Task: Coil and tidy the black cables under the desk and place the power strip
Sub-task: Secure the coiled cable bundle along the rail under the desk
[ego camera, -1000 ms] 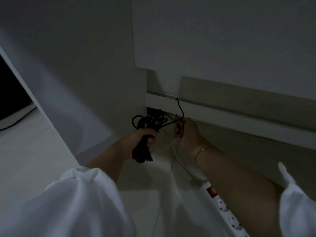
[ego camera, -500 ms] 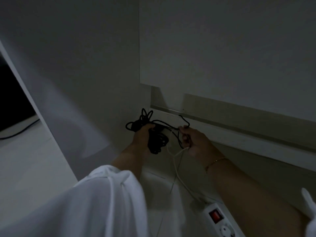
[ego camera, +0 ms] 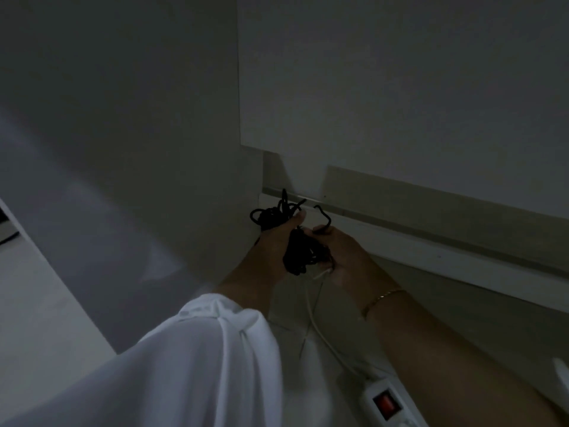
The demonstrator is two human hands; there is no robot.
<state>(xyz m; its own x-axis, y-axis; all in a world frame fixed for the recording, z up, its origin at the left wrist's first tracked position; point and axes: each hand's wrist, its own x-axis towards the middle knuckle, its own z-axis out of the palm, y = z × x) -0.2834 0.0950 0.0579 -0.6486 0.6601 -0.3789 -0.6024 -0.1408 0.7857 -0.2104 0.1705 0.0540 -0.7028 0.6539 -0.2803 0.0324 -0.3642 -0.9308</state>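
both hands [ego camera: 277, 245] hold the black cables [ego camera: 300, 252]

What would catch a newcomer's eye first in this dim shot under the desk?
Most likely the tangled black cable bundle in the middle, dark against the pale wall, gripped by the left hand and the right hand. Next, the red switch on the white power strip at the bottom right, its pale cord running up toward the hands. A white sleeve fills the lower left.
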